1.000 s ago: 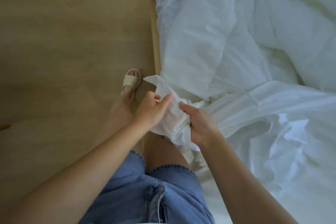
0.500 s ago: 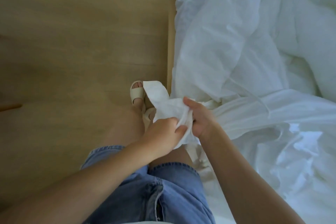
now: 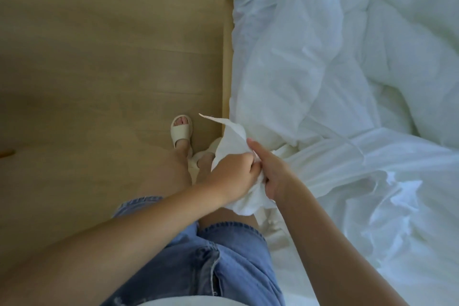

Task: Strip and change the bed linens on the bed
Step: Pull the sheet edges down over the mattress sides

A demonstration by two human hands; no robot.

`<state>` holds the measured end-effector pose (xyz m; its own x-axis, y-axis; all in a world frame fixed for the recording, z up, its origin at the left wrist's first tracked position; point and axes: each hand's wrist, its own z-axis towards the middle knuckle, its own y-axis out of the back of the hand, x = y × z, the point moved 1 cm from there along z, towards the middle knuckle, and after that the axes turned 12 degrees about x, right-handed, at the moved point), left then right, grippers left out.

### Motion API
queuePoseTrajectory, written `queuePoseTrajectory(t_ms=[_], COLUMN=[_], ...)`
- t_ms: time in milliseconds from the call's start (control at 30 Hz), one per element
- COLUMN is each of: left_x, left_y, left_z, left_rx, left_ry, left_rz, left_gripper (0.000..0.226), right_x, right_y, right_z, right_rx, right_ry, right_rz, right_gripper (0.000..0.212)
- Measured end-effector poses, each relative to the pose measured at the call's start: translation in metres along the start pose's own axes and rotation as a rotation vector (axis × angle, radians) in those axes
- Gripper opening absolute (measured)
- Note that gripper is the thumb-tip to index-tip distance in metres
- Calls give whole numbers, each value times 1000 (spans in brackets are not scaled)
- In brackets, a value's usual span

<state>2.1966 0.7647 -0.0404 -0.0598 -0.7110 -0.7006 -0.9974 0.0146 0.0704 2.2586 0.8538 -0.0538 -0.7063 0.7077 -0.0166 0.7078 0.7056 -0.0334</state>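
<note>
Fingers [image 3: 251, 167] of our left hand [image 3: 233, 174] are curling round the bunched corner of the white sheet [image 3: 232, 139]. Our right hand [image 3: 272, 172] is gripping the same bunch from the other side, its forefinger stretched along the cloth.

Half a second ago our left hand was sitting a little lower on the bunch. Now it is lying level with the right hand, knuckles against it, and the two are squeezing the wad between them. A second ago the left thumb was reaching over the top of the cloth.

The loose tip of the corner is now standing up in a sharper point above our hands, close to the wooden bed frame [image 3: 226, 62]. From our grip the sheet is running right onto the bed, where it is lying rumpled below the heaped white duvet [image 3: 377, 62].

We are standing on the wooden floor [image 3: 94, 62] just beside the frame, wearing denim shorts [image 3: 231, 266] and cream slippers [image 3: 180, 131], one slipper partly hidden behind the cloth.
</note>
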Motion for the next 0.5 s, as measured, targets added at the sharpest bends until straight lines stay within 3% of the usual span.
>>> queuePoseTrajectory(t_ms=[100,200,367,500], left_x=[14,28,32,28], left_y=[-11,-7,12,22], left_z=[-17,-17,-1,9], left_rx=[38,40,49,97], left_ry=[-36,5,41,155], left_rz=[-80,-133,-154,-139], left_gripper=[41,38,48,56], right_x=[5,10,10,14], right_y=[1,-3,-9,-5], right_z=[-2,0,3,-1], right_rx=[117,110,48,89], right_ry=[-122,-107,29,78], right_rz=[13,202,458,414], right_gripper=[43,24,35,44])
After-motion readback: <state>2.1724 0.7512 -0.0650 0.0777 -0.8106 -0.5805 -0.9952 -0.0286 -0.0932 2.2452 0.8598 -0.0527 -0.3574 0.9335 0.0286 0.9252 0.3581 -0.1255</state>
